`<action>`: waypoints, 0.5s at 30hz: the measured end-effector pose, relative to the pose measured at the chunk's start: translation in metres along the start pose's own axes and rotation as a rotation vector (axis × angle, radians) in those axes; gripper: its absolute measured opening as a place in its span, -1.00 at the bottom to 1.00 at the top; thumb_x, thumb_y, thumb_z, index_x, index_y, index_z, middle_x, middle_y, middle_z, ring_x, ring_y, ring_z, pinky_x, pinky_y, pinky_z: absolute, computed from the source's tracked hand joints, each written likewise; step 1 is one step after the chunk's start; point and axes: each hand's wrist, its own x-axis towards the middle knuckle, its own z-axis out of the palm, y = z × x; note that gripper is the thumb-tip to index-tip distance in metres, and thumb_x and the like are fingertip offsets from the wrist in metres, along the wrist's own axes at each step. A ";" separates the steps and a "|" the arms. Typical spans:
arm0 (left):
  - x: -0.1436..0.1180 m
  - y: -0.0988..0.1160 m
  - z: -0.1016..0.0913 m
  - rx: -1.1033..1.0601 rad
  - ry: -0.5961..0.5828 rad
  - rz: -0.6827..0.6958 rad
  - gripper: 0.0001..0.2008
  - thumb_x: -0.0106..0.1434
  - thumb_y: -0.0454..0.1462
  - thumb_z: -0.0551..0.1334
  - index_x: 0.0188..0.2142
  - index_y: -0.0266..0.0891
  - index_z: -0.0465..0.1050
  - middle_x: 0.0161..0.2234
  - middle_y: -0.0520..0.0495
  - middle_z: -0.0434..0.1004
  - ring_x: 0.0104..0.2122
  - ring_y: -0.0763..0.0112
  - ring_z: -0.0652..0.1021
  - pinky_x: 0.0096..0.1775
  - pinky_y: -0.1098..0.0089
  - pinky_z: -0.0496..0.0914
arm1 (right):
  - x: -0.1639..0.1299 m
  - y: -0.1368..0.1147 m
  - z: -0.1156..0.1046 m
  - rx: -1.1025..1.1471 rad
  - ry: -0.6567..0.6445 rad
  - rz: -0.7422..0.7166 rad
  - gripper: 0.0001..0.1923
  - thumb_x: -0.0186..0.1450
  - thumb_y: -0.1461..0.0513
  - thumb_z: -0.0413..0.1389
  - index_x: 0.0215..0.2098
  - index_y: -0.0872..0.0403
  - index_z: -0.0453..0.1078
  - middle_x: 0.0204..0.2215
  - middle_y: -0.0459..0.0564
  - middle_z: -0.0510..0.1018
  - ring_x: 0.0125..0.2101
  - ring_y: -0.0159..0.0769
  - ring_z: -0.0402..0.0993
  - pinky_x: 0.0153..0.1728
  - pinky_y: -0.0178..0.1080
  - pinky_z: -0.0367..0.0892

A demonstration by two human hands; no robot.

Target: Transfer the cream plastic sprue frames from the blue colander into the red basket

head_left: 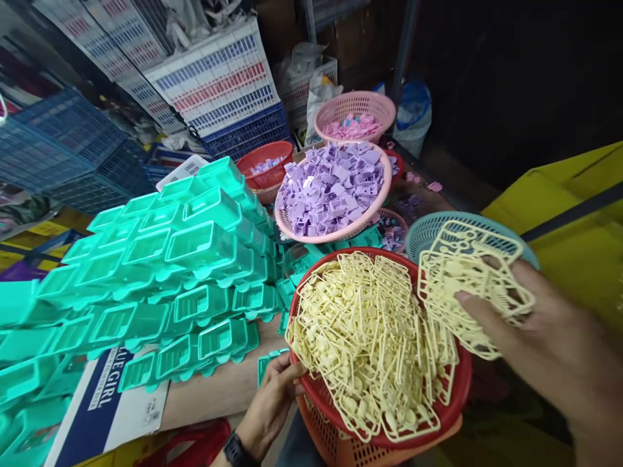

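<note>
My right hand is closed on a few pale yellow plastic sprue frames, raised at the right over the edge of a teal basket. At the bottom centre, my left hand, with a dark watch on the wrist, grips the left rim of a red basket. A heap of similar yellow sprue frames, with small moulded parts in them, fills that basket. Under it shows an orange basket.
Stacked green plastic housings cover the table's left side, beside a printed carton. Farther back are baskets of purple parts and pink parts. Crates stand behind, and yellow sheeting lies at right.
</note>
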 end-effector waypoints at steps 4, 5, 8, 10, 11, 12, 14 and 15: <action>0.003 -0.002 0.000 -0.026 -0.017 -0.008 -0.60 -0.21 -0.16 0.62 -0.37 -0.27 0.67 -0.30 -0.17 0.72 -0.30 0.21 0.65 -0.26 0.39 0.57 | -0.030 -0.020 0.036 -0.255 0.091 -0.257 -0.64 0.34 0.04 -0.13 -0.01 -0.04 0.31 -0.13 0.20 0.60 -0.36 0.08 0.57 -0.56 0.01 0.41; 0.004 -0.003 0.000 -0.035 -0.020 -0.009 -0.59 -0.21 -0.16 0.62 -0.35 -0.27 0.67 -0.29 -0.17 0.72 -0.27 0.19 0.66 -0.23 0.37 0.58 | -0.036 -0.020 0.046 -0.272 0.061 -0.315 -0.60 0.34 0.11 -0.15 0.09 -0.04 0.27 -0.03 0.22 0.56 -0.27 0.11 0.58 -0.49 0.04 0.48; 0.006 -0.007 -0.004 -0.052 -0.029 -0.013 -0.55 -0.19 -0.13 0.63 -0.30 -0.25 0.68 -0.24 -0.17 0.72 -0.20 0.14 0.66 -0.15 0.33 0.59 | -0.049 -0.014 0.071 -0.210 -0.040 -0.420 -0.32 0.25 0.18 -0.07 0.35 -0.11 0.02 0.21 0.18 0.41 0.08 0.22 0.47 -0.12 0.24 0.57; 0.007 -0.008 -0.007 -0.062 -0.040 -0.015 -0.53 -0.18 -0.12 0.64 -0.27 -0.25 0.68 -0.21 -0.17 0.72 -0.15 0.11 0.67 -0.11 0.30 0.60 | -0.056 -0.009 0.076 -0.126 -0.050 -0.424 -0.21 0.24 0.14 -0.01 0.41 -0.19 -0.11 0.29 0.11 0.33 0.20 0.23 0.36 -0.01 0.32 0.53; 0.007 -0.009 -0.009 -0.065 -0.041 -0.019 -0.52 -0.19 -0.12 0.65 -0.27 -0.25 0.68 -0.21 -0.17 0.72 -0.13 0.08 0.67 -0.10 0.29 0.60 | -0.059 -0.007 0.074 -0.086 -0.047 -0.417 -0.21 0.27 0.10 0.01 0.42 -0.22 -0.14 0.31 0.09 0.31 0.21 0.21 0.36 -0.01 0.32 0.54; 0.007 -0.009 -0.011 -0.064 -0.034 -0.028 -0.52 -0.19 -0.13 0.65 -0.27 -0.24 0.67 -0.21 -0.17 0.72 -0.12 0.06 0.67 -0.09 0.27 0.61 | -0.063 -0.006 0.071 -0.056 -0.039 -0.419 -0.23 0.30 0.06 0.03 0.43 -0.24 -0.14 0.31 0.07 0.31 0.21 0.19 0.36 -0.03 0.31 0.56; 0.006 -0.009 -0.015 -0.063 -0.015 -0.058 -0.51 -0.21 -0.14 0.66 -0.27 -0.25 0.67 -0.21 -0.18 0.73 -0.09 -0.01 0.67 -0.08 0.24 0.62 | -0.071 -0.007 0.058 -0.017 0.006 -0.458 -0.31 0.38 -0.03 0.01 0.41 -0.22 -0.05 0.28 0.06 0.36 0.20 0.15 0.39 -0.08 0.24 0.60; 0.006 -0.009 -0.018 -0.069 -0.009 -0.081 -0.49 -0.24 -0.16 0.67 -0.27 -0.26 0.66 -0.21 -0.19 0.73 -0.08 -0.05 0.67 -0.07 0.21 0.62 | -0.074 -0.007 0.051 0.002 0.040 -0.474 -0.37 0.41 -0.05 0.01 0.39 -0.20 0.02 0.26 0.05 0.40 0.18 0.10 0.42 -0.08 0.18 0.61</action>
